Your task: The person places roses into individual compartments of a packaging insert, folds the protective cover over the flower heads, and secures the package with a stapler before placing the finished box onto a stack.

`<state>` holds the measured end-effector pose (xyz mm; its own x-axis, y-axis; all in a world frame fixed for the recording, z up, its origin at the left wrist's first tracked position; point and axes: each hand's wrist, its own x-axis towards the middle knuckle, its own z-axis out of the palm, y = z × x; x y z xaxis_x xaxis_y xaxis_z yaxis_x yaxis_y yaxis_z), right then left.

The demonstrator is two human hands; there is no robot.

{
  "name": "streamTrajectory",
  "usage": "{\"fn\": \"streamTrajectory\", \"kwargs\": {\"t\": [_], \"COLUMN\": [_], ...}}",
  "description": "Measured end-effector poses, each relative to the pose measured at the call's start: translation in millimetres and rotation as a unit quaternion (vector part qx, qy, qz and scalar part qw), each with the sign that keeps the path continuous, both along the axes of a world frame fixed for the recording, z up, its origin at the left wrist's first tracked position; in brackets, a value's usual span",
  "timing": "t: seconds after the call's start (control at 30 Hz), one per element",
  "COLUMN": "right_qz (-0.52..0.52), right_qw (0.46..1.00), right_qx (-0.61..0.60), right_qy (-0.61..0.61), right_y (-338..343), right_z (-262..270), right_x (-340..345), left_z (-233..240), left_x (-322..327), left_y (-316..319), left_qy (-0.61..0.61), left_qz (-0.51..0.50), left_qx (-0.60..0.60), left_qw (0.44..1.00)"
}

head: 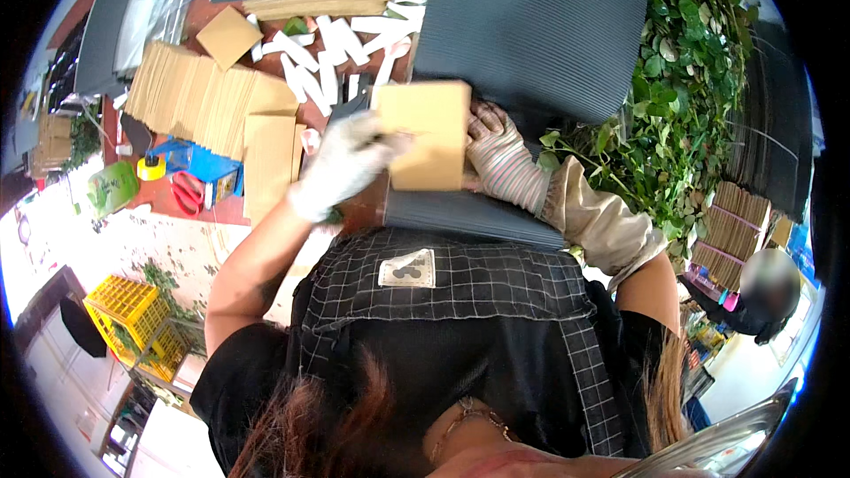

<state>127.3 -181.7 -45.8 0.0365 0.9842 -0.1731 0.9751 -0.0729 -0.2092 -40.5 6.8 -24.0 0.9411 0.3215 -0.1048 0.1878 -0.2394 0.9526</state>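
A tan cardboard piece (428, 139) is in front of me, over black corrugated sheets (465, 212). At its right edge, my right hand (508, 159), in a striped glove and beige sleeve cover, has its fingers curled against it. A fingertip also shows by the lower right corner. From the left, my left hand (348, 159) in a white glove reaches across the card's left edge. It is motion-blurred, so its grip is unclear. A dark tool (352, 99), partly hidden, lies just beyond that hand.
White paper strips (325, 60) lie scattered beside stacked cardboard (199, 96). Red-handled scissors (187, 192) and a blue box (216, 172) are to the left. A large black corrugated sheet (524, 26) lies ahead; leafy stems (677, 99) line the right. Another person (744, 299) is at far right.
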Motion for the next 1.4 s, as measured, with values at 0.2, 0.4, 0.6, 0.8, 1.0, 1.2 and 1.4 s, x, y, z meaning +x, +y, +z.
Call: {"fn": "streamTrajectory", "kwargs": {"t": [0.2,0.4,0.6,0.8,1.0,1.2,1.4], "right_qz": [-0.193,-0.064,-0.057,-0.035,-0.024,-0.010,-0.115], "right_qw": [0.952,0.994,0.995,0.995,0.995,0.995,0.921], "right_qx": [0.150,0.061,0.017,0.019,0.016,0.006,0.068], "right_qy": [0.183,0.069,0.085,0.095,0.096,0.104,0.367], "right_y": [-28,0,3,-2,-7,-5,-33], "right_z": [9,29,4,6,8,9,56], "right_x": [13,2,0,3,4,10,35], "left_z": [-29,-30,-47,-49,-49,-52,-40], "left_x": [61,62,17,6,14,11,14], "left_y": [-13,-17,-35,-39,-38,-39,-17], "left_qy": [0.291,0.287,0.068,0.156,0.194,0.141,-0.006], "left_qz": [-0.075,-0.115,0.180,0.139,0.054,0.040,0.133], "left_qx": [-0.142,0.027,0.014,-0.119,0.043,0.025,0.047], "left_qw": [0.943,0.950,0.981,0.971,0.979,0.989,0.990]}}
